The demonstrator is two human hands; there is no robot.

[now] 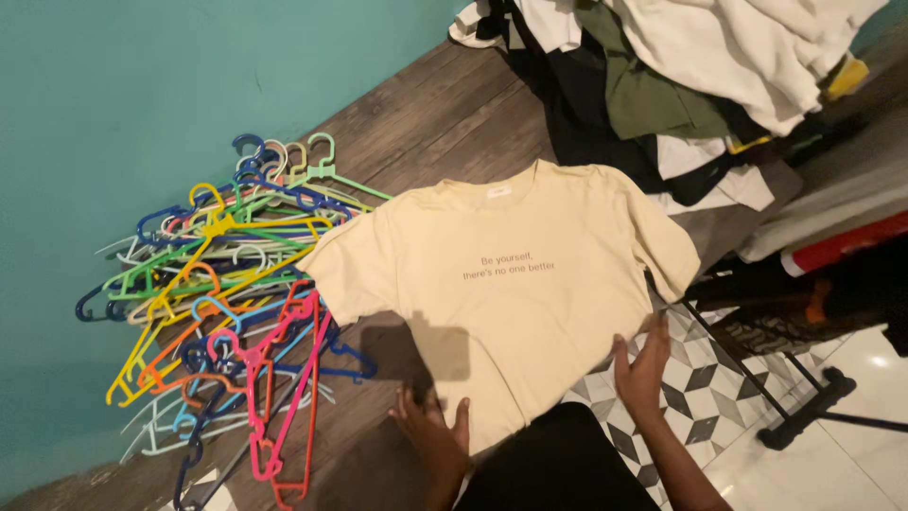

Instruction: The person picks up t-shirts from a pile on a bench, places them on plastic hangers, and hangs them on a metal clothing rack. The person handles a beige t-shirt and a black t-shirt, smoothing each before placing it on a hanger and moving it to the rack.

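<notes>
Cream T-shirt (511, 274) lies flat on the floor under both open palms, left hand (433, 428) and right hand (643, 364) pressing its hem, where bunching looks likely if they slide unevenly.

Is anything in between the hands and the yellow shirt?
No. Both hands, left and right, rest on the shirt near its bottom edge, with nothing between. The hangers lie off to the left side.

Both hands lie flat — left hand (433, 428), right hand (641, 364) — fingers (653, 333) spread, palms down.
</notes>
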